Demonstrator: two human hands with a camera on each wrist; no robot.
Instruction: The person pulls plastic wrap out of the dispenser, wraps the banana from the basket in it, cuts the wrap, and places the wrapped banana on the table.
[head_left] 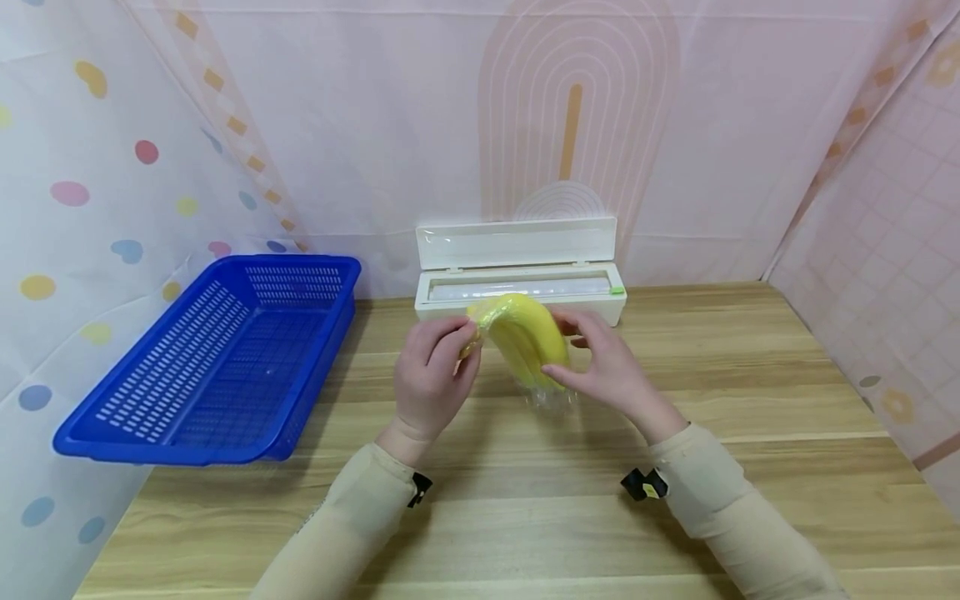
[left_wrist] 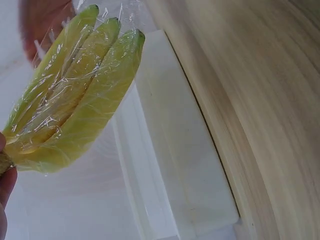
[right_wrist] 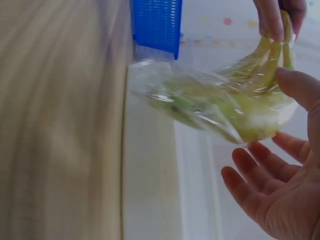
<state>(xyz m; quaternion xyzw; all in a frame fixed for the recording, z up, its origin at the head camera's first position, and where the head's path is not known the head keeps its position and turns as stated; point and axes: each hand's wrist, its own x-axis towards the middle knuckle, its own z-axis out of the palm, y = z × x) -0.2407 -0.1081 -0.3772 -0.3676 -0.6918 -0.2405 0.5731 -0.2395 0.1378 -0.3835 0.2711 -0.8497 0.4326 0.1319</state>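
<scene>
A bunch of yellow bananas (head_left: 528, 333), covered in clear plastic film, is held up above the table. My left hand (head_left: 435, 371) pinches it by the stem end. Three greenish tips (left_wrist: 118, 22) show through the film in the left wrist view. My right hand (head_left: 603, 362) is at the other side of the bunch, its fingers spread and loosely bent. In the right wrist view the thumb (right_wrist: 300, 87) touches the wrapped bunch, while the other fingers (right_wrist: 252, 170) lie along its edge without curling round it. Loose film (head_left: 551, 398) hangs below the bananas.
Behind the hands a white film dispenser box (head_left: 517, 312) stands with its lid up and a roll inside. A blue slotted basket (head_left: 318, 400) sits at the left of the wooden table (head_left: 750, 383). Patterned cloth (head_left: 360, 125) hangs around the back and sides.
</scene>
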